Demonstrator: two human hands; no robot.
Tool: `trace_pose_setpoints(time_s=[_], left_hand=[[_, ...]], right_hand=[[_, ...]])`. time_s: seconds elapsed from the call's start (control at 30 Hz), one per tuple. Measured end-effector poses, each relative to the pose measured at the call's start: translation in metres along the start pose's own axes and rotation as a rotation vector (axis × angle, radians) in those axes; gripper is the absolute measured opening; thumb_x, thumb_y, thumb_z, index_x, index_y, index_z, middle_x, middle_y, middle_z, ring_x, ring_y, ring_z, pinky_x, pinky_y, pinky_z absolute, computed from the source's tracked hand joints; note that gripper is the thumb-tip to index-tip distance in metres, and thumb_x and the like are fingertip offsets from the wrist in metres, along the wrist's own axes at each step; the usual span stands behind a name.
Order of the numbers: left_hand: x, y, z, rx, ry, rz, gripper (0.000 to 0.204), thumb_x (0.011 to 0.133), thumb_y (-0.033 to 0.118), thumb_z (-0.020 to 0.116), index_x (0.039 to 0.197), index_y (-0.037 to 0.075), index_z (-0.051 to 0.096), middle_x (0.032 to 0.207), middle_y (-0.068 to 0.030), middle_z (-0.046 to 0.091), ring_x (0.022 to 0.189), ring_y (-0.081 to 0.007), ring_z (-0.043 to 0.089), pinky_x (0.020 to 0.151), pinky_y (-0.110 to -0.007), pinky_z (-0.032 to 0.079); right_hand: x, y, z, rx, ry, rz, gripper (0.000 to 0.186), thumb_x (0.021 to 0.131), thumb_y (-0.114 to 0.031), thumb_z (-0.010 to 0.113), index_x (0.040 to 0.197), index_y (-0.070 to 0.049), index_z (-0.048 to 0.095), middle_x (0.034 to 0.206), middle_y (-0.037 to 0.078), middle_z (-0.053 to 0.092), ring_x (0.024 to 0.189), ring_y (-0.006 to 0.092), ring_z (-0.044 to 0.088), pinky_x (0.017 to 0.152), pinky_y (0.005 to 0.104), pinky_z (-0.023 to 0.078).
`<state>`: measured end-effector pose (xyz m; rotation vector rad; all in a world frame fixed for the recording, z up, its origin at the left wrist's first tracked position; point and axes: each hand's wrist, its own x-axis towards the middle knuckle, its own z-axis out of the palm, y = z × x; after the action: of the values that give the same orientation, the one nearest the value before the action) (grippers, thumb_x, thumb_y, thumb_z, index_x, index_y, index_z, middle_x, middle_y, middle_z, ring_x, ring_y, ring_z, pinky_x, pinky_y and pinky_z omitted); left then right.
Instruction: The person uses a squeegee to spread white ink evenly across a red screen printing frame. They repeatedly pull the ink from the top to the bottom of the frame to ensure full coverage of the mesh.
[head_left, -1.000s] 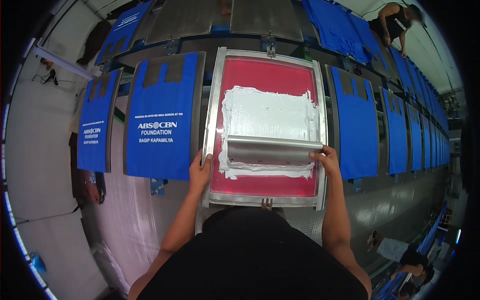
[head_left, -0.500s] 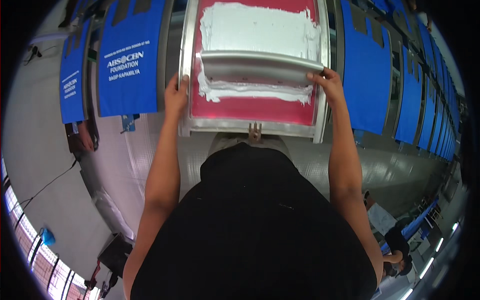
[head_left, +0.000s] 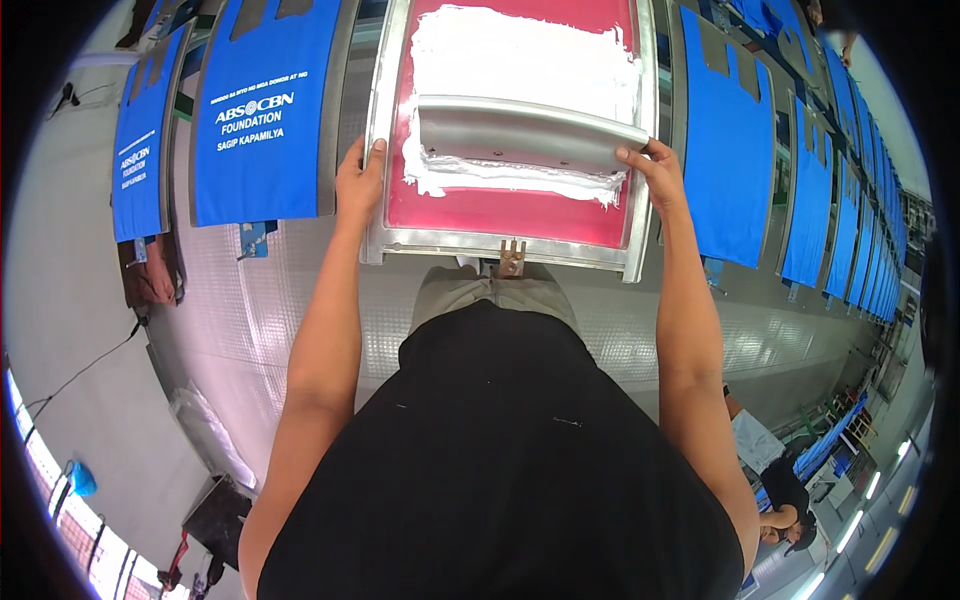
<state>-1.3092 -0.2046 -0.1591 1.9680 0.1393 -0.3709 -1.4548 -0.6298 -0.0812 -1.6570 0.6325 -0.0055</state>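
Observation:
A silk-screen frame [head_left: 500, 248] with metal rails and red mesh lies in front of me. White ink [head_left: 530, 55] is spread thickly over the mesh, with ragged edges. A wide silver squeegee [head_left: 520, 130] rests across the ink, a ridge of ink along its near edge. My left hand [head_left: 360, 182] grips the frame's left rail, thumb on top. At the right rail is my right hand [head_left: 657, 172], its fingers curled over the rail and its thumb against the squeegee's right end. What lies under the frame is hidden.
Blue cloth pieces, one a blue panel [head_left: 262, 185] with white print, lie on boards in rows on both sides. A metal hinge-like bracket [head_left: 512, 258] sits at the frame's near edge. Another person [head_left: 785, 500] is at the lower right. A cable [head_left: 85, 365] hangs at left.
The view has shifted slightly and grown brighter. Both hands keep their grip, and the squeegee lies at about the same place on the mesh.

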Motion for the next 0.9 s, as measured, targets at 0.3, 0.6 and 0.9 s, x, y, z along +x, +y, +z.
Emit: trace_pose_setpoints(time_s=[0.3,0.6,0.9], left_hand=[[-0.004,-0.007,-0.012,0.184,0.08,0.047,0.066,0.088,0.048,0.062,0.131,-0.001,0.05,0.12,-0.024,0.061,0.11,-0.0333,0.06,0.095,-0.038,0.045],[-0.095,0.135,-0.127,0.727,-0.539,0.802,0.042,0.076,0.021,0.072,0.115,0.007,0.062,0.116,-0.0148,0.059,0.11,-0.0328,0.053,0.095,-0.043,0.042],[0.007,0.237,-0.032,0.789,-0.276,0.834,0.029,0.066,0.006,0.068,0.095,0.006,0.064,0.089,-0.0133,0.065,0.087,-0.0335,0.062,0.08,-0.043,0.049]], right_hand=[[0.001,0.001,0.016,-0.138,-0.049,0.032,0.042,0.071,-0.018,0.081,0.104,0.003,0.068,0.097,0.009,0.068,0.089,0.0169,0.062,0.084,0.0288,0.046],[-0.157,-0.09,0.127,-1.242,-0.155,-0.497,0.035,0.064,-0.006,0.065,0.099,-0.004,0.061,0.091,0.015,0.064,0.092,0.0331,0.059,0.096,0.0509,0.038],[-0.012,-0.163,0.046,-1.138,-0.094,-0.523,0.036,0.064,-0.006,0.062,0.1,-0.002,0.064,0.085,0.017,0.065,0.08,0.0371,0.061,0.08,0.0473,0.045]])
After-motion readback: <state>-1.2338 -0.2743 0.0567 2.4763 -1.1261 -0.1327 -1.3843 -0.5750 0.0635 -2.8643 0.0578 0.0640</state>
